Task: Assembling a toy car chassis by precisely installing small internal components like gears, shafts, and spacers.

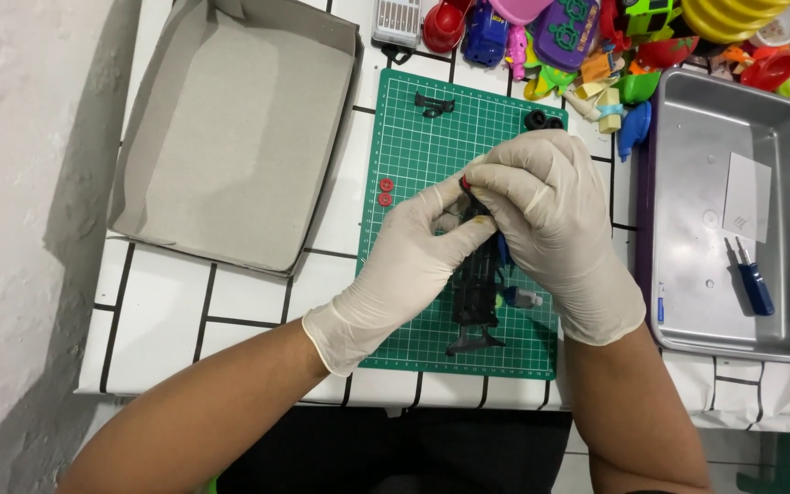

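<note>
Both gloved hands pinch the far end of a black toy car chassis (477, 293) over the green cutting mat (413, 155), left hand (404, 265) and right hand (550, 220) meeting fingertip-to-fingertip, its long axis running back from them toward the person.

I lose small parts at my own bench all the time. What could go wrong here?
The two red wheels lie loose near the green mat's left edge and could roll off. The gloved hands, left hand and right hand, cover the black toy car, so a piece could drop unseen.
</note>
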